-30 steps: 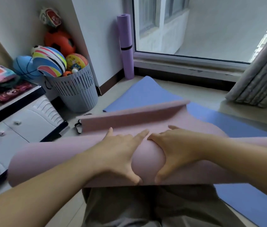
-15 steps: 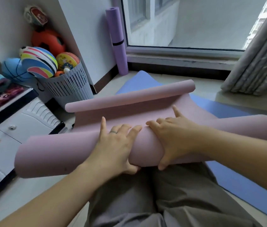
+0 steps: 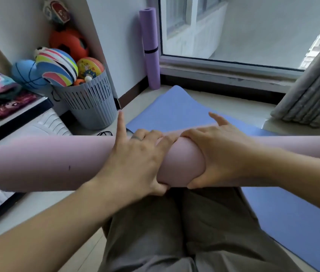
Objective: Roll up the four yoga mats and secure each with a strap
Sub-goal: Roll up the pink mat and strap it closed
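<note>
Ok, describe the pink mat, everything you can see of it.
The pink mat is a smooth, matte, foam-looking sheet rolled into a thick tube, lying level across the person's lap, right end out of frame. A small dark mark shows left of centre. No strap is visible on it. The left hand and right hand grip its middle, fingers over, thumbs under.

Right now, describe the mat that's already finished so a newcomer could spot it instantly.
Start at the large window at the back and follow its frame to the left corner. A purple rolled mat stands upright there. Unlike the pink roll in the foreground and the flat blue mat, it has a black strap round its middle.
</note>
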